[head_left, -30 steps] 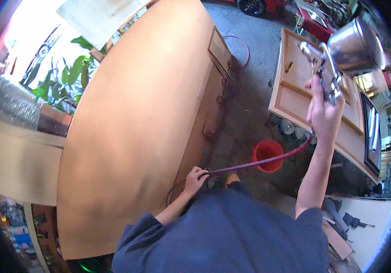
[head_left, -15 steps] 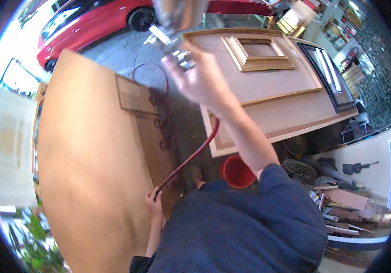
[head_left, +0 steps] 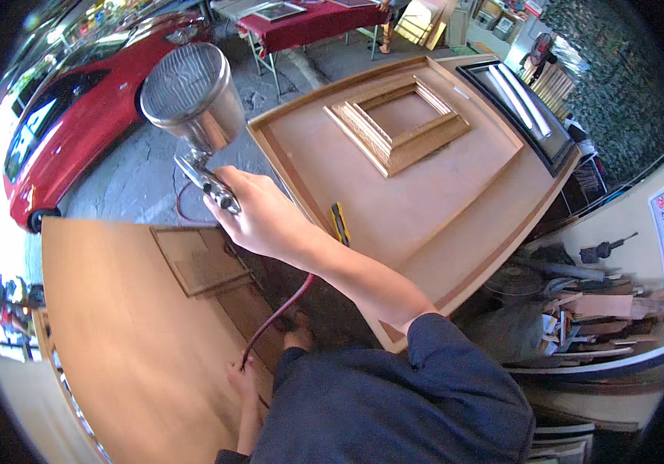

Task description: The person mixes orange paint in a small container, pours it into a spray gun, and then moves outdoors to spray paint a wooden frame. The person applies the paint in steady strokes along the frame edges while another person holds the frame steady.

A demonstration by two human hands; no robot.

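Note:
My right hand (head_left: 264,215) is wrapped round a silver spray gun (head_left: 207,182) with a large metal cup (head_left: 200,97) on top. The gun is raised over the near end of the panel, apart from it. A dark red hose (head_left: 279,311) runs down from under my right hand to my left hand (head_left: 243,377), whose fingers are closed round it at waist height. Beside my left arm stretches a big smooth tan wooden panel (head_left: 127,309). A smaller framed board (head_left: 197,267) lies at its far right edge.
To my right stands a wooden-edged table (head_left: 440,224) bearing a gold picture frame (head_left: 401,127), a yellow-and-black cutter (head_left: 340,223) and a black frame (head_left: 552,164) with white tubes. A red car (head_left: 77,116), a red-covered table (head_left: 309,23) and wood scraps (head_left: 599,309) surround me.
My right hand and the spray gun have moved left and lower, and the cup now shows whole. The view has turned toward the right; my left hand keeps its hold on the hose.

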